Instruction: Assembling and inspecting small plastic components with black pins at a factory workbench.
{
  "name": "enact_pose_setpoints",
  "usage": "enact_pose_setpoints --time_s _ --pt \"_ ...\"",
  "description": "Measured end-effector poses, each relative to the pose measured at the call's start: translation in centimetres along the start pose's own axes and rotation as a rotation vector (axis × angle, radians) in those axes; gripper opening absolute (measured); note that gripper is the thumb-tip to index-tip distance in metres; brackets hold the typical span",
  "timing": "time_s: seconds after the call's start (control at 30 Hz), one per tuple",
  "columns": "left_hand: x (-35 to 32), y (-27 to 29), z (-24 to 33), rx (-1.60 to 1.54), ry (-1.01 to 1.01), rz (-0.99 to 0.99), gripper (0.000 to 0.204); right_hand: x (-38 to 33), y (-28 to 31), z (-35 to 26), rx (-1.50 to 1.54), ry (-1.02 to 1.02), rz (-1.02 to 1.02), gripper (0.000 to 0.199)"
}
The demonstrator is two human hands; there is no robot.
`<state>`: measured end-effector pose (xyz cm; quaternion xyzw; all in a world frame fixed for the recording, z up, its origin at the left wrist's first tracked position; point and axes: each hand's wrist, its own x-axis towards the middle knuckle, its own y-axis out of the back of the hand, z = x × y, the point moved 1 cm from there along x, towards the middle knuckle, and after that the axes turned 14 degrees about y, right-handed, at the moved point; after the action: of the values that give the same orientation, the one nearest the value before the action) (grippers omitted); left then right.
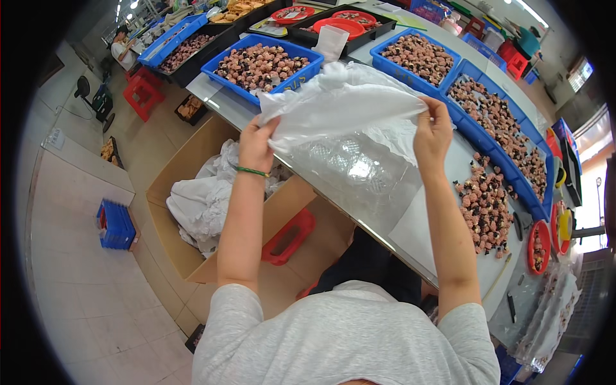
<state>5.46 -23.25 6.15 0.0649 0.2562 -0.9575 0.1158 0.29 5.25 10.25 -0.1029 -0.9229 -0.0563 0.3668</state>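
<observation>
A thin white sheet (346, 112), crumpled along its far edge, is stretched between my two hands above the table. My left hand (256, 146) pinches its left end, and my right hand (432, 136) pinches its right corner. Whether it is paper or cloth I cannot tell. Below it, a clear plastic tray (350, 168) with moulded hollows lies on the table, partly covered by the sheet. To the right of my right forearm spreads a loose pile of small pink and dark knobbly pieces (484, 215).
A cardboard box (168, 212) of crumpled white sheets (202, 199) stands below the table's left edge. Blue trays of similar pieces, a left one (308, 69), a middle one (380, 59) and a long right one (544, 168), line the far side. Tweezers (511, 308) lie at right.
</observation>
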Motion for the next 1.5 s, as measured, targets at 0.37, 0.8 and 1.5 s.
enact_pose_setpoints --time_s 0.37,0.8,1.5 --pt "-0.2 -4.3 1.8 0.372 0.017 -0.234 0.019 -0.4 3.0 -7.7 -0.098 0.361 -0.636 0.044" --pt "-2.6 -5.6 -0.8 0.442 0.248 -0.318 0.024 0.3 -2.8 -4.1 -0.273 0.352 -0.466 0.015" --pt "1.1 -4.9 0.1 0.516 -0.299 0.019 0.016 -4.8 3.0 -3.0 -0.153 -0.147 -0.944 0.042"
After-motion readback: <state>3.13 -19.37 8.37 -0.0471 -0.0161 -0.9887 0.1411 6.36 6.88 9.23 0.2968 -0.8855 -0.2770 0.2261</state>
